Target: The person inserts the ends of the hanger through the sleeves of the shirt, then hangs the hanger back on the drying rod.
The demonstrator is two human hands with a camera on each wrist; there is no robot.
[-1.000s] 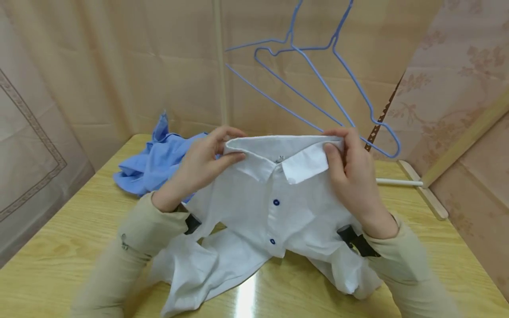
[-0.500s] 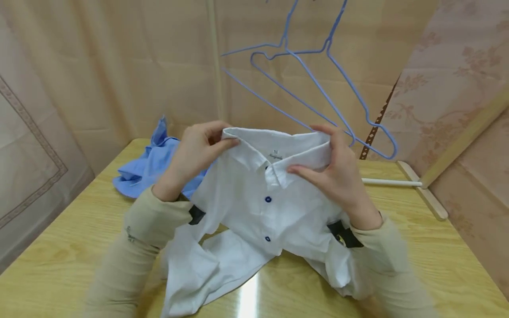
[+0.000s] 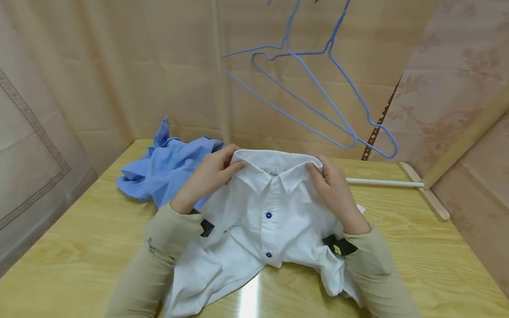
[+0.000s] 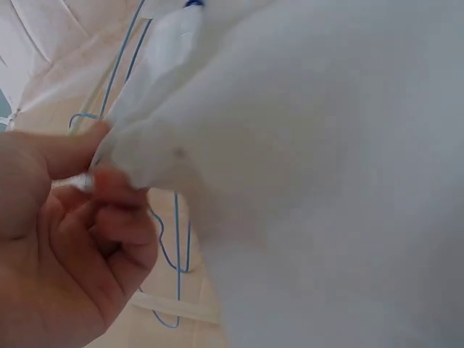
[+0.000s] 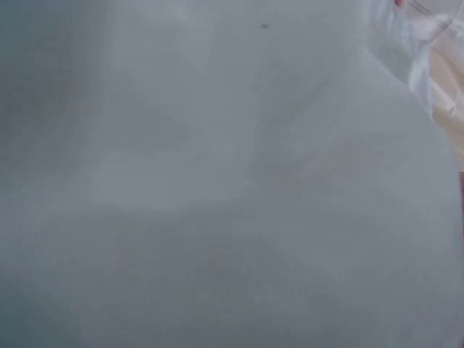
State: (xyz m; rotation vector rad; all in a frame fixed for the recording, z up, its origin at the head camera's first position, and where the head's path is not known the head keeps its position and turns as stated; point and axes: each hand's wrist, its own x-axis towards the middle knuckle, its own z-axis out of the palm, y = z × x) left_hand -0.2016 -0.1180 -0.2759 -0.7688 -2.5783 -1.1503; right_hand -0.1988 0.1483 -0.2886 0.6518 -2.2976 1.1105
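A white shirt (image 3: 294, 221) with dark blue buttons hangs from both hands by its collar, its lower part lying on the table. My left hand (image 3: 212, 176) pinches the collar's left end between thumb and fingers. On the opposite end, my right hand (image 3: 335, 190) pinches the collar the same way. Both collar points lie folded down, and a size label shows inside the neck. The left wrist view shows the left hand (image 4: 80, 225) gripping a fold of white cloth (image 4: 304, 145). White cloth (image 5: 232, 174) fills nearly all of the right wrist view, hiding the right hand there.
A crumpled blue garment (image 3: 167, 165) lies on the wooden table (image 3: 79, 247) behind the left hand. Two blue wire hangers (image 3: 310, 70) hang above the far edge. At the right stand a white rod (image 3: 385, 182) and a wooden rack foot (image 3: 425, 192).
Both hands have lowered the shirt's collar toward the table. The right hand has shifted from the collar's point back to its end, and both collar points now lie evenly folded down.
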